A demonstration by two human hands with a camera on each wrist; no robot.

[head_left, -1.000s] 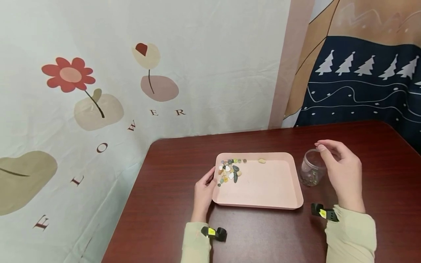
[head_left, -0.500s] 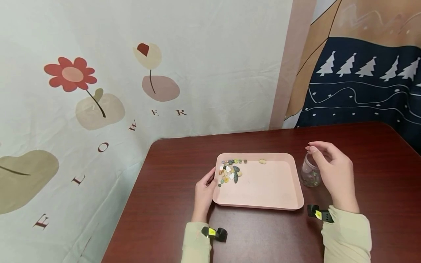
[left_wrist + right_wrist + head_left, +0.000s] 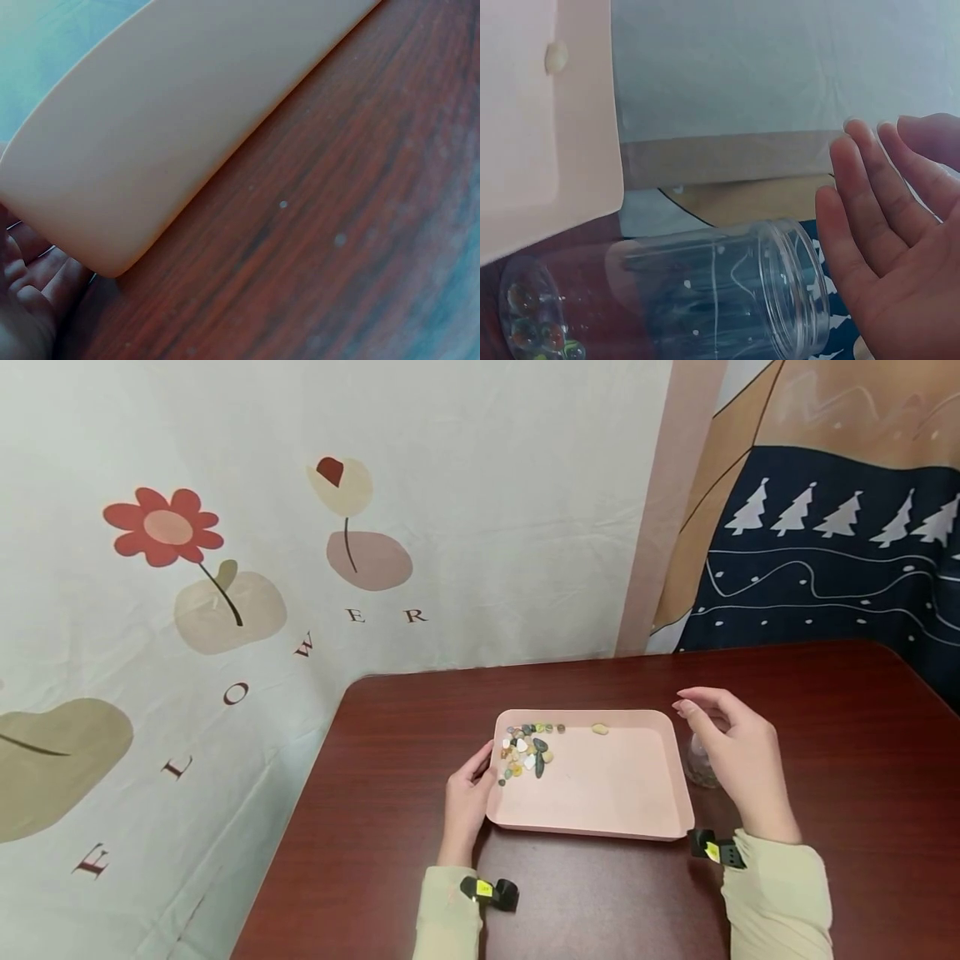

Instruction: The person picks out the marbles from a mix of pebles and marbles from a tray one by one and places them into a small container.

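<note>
My left hand (image 3: 467, 802) grips the left edge of a pink tray (image 3: 600, 789), its thumb at the rim. In the left wrist view, its fingers (image 3: 45, 274) lie against the tray's underside or outer wall. A cluster of small pebbles (image 3: 521, 752) sits at the tray's left end, and a lone tan pebble (image 3: 600, 728) lies by the back wall. Beyond the tray's right side my right hand (image 3: 738, 760) is raised, fingers loosely bent, holding nothing visible. It partly hides a lidless clear jar (image 3: 697, 292), with several marbles (image 3: 536, 322) at its bottom.
A dark red-brown wooden table (image 3: 375, 827) carries the tray and jar. Behind it hangs a pale cloth (image 3: 480, 527) printed with flowers and letters, and a navy cloth (image 3: 840, 585) with white trees hangs at the right.
My right hand has moved left from above the jar's mouth toward the tray's back right corner, and now covers more of the jar. My left hand and the tray stay put.
</note>
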